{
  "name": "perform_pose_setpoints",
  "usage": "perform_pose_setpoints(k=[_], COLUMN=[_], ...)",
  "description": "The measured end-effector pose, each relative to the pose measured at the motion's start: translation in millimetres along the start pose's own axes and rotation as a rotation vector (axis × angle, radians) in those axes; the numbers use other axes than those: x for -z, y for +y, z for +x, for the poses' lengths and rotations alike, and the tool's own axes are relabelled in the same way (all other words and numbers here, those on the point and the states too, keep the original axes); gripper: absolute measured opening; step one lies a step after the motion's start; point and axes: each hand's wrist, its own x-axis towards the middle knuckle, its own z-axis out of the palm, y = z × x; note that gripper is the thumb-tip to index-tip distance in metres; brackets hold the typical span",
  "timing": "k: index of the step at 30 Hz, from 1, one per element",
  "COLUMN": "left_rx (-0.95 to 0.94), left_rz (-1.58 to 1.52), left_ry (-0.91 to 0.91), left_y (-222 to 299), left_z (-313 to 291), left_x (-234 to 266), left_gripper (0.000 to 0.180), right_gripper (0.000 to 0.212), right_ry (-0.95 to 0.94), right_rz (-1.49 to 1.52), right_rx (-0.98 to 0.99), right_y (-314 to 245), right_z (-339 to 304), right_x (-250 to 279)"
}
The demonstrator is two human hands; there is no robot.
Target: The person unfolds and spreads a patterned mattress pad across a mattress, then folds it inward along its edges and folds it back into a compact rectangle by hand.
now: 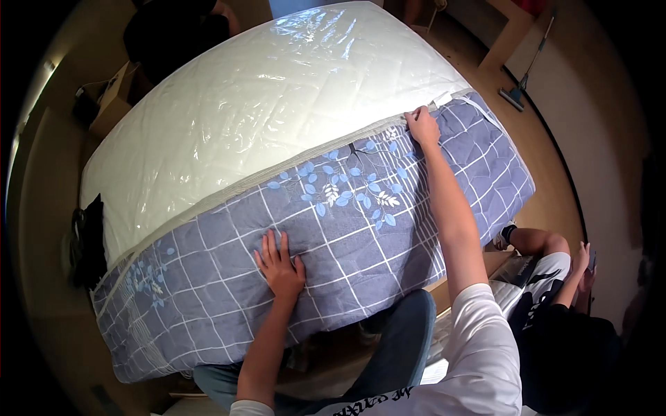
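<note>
A white mattress [243, 104] under shiny clear plastic fills the far part of the view. Over its near part lies a quilted blue-grey mattress pad [361, 256] with white grid lines and blue leaves; a striped band runs along its far edge. My left hand [281, 267] rests flat on the pad, fingers spread. Farther off and to the right, my right hand [423, 128] pinches the pad's banded edge, close to a white tag. A pale elastic strap [482, 109] crosses the pad's right corner.
To the right sits a person [562, 347] holding a phone. Another person in dark clothes [173, 35] is at the far left. Dark cloth [89, 243] hangs by the mattress's left edge. A mop [513, 96] leans at the far right, near wooden furniture [506, 31].
</note>
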Motion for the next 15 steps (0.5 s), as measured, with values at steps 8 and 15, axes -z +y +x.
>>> perform_pose_setpoints(k=[8,15], left_rx=[0.003,-0.029], left_rz=[0.063,0.020], left_ry=[0.006,0.005], left_y=[-10,-5], left_z=[-5,0], left_x=[5,-3], left_gripper=[0.057,0.059], right_gripper=[0.049,0.062], right_ry=[0.280,-0.099], right_rz=[-0.384,-0.310], right_rx=[0.005,-0.187], right_y=[95,151], right_z=[-2,-4], right_x=[63,82])
